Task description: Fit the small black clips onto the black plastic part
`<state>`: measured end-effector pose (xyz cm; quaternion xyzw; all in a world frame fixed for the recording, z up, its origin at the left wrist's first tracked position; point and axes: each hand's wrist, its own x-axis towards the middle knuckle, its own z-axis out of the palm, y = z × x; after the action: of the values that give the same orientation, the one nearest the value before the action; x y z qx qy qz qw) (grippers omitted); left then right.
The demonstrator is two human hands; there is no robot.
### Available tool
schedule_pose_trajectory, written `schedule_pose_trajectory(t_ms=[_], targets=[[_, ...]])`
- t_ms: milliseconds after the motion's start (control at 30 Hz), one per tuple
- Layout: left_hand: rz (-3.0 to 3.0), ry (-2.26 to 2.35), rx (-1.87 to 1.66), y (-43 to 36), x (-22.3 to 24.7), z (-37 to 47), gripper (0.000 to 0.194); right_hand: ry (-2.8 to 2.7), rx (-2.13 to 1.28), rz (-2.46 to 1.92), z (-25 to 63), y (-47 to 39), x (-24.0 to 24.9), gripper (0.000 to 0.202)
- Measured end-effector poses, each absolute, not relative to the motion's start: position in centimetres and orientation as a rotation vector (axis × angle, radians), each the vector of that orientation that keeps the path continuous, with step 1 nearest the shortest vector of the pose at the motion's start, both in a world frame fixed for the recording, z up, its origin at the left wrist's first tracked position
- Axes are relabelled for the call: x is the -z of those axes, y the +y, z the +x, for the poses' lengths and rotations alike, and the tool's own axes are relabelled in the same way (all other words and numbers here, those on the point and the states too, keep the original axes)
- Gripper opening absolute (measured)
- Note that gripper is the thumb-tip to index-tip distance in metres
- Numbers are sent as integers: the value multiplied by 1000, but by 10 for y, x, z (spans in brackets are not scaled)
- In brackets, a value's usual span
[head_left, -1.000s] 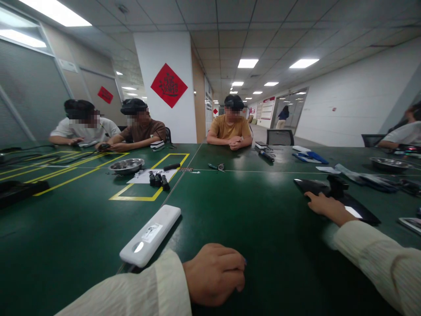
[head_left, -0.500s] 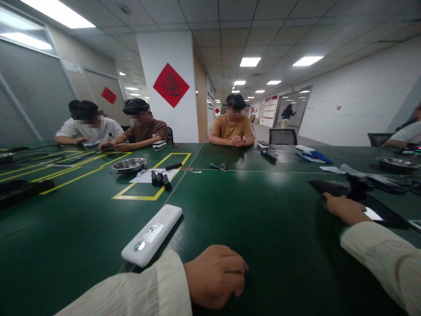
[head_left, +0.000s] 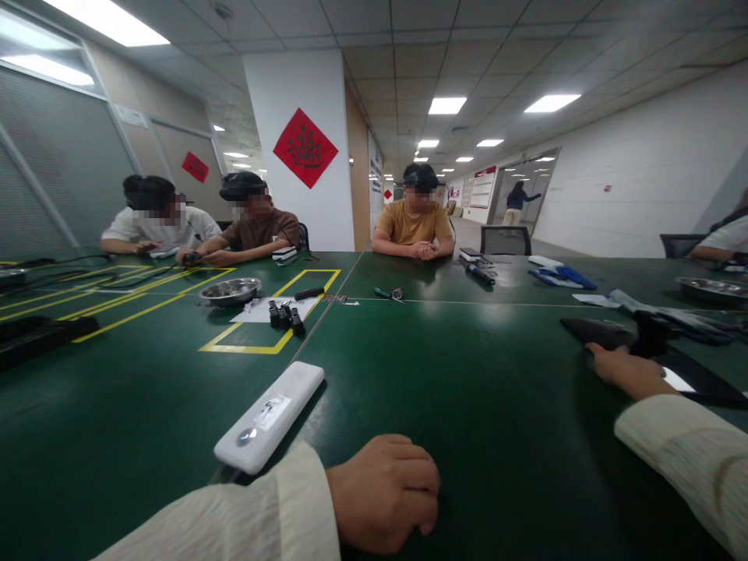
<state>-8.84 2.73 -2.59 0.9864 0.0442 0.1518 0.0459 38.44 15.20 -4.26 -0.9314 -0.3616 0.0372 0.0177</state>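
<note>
My left hand [head_left: 386,492] rests on the green table [head_left: 467,389] in the foreground, its fingers curled into a loose fist. Nothing shows in it, and its palm side is hidden. Left of it lies a long white device [head_left: 269,417] with a picture label and a round shiny spot. Stretched out to the right, my right hand [head_left: 628,370] has its fingers closed at the near side of a flat black object [head_left: 601,333] with a dark upright part and a white patch. Its exact kind and my fingertips cannot be made out.
A steel bowl [head_left: 231,291] and several short black cylinders [head_left: 286,315] on white paper are within yellow tape at the left. Beyond are green-handled pliers [head_left: 389,294], a blue cloth [head_left: 562,276] and another steel bowl [head_left: 713,291]. Co-workers sit around the table.
My right hand and the flat black object have shifted slightly to the right. The fingers of my left hand have curled in a little more. A distant person has stretched out an arm.
</note>
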Motion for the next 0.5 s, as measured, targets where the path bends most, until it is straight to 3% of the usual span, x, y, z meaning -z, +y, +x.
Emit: schedule_pose_trajectory(t_ms=[500], targets=[[3032, 155, -443, 26, 28, -90, 10, -846, -255, -2898, 364, 148, 42, 72]])
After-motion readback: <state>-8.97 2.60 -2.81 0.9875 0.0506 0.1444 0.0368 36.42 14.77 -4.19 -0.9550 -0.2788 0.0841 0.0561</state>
